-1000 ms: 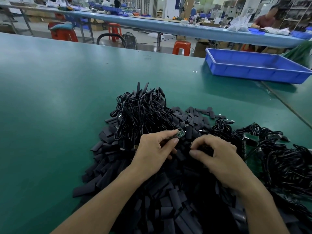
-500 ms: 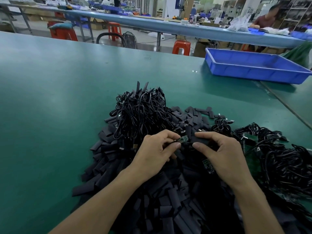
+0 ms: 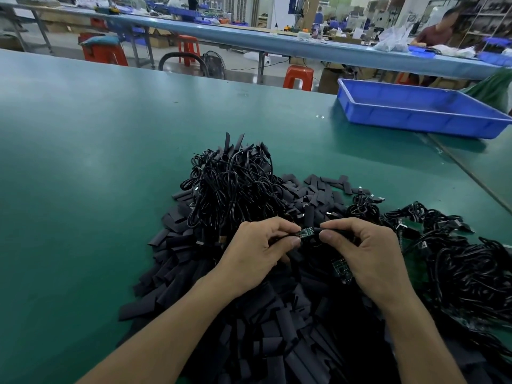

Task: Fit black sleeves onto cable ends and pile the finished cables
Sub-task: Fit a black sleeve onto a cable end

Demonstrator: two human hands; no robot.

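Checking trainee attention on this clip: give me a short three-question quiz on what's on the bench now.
1. True or false: the blue tray sits on the table, far right.
2. The left hand pinches: A a small circuit board, B scissors, C tape?
3. Fill in: the right hand pinches a black ____.
Key: 1 true; 2 A; 3 sleeve.
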